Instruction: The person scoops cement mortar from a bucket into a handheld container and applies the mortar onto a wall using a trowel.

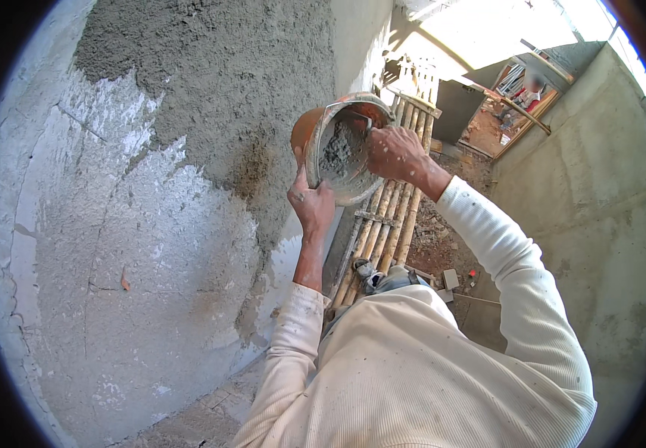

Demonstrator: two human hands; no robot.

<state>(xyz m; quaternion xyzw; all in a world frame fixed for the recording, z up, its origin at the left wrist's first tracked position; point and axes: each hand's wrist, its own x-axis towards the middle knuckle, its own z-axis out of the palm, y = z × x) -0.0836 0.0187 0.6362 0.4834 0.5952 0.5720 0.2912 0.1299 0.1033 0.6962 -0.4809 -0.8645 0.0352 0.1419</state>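
An orange, mortar-caked bucket [309,136] is tilted so that its mouth faces me. My left hand [312,203] is closed on its near left rim. Wet grey mortar [342,146] lies inside. My right hand [400,154], spotted with mortar, makes a fist at the right side of the mouth around a trowel [368,124]. Only a bit of the trowel's metal shows by the fist; its blade is mostly hidden in the bucket. Just left of the bucket, rough wet mortar [218,82] covers the upper part of the wall.
Below the bucket runs a scaffold platform of bamboo poles [390,216], with my shoe [367,272] on it. The lower wall [136,299] is bare grey. Rubble [438,231] covers the ground beneath. Another wall [584,187] stands at right, and a person [528,95] is beyond an opening.
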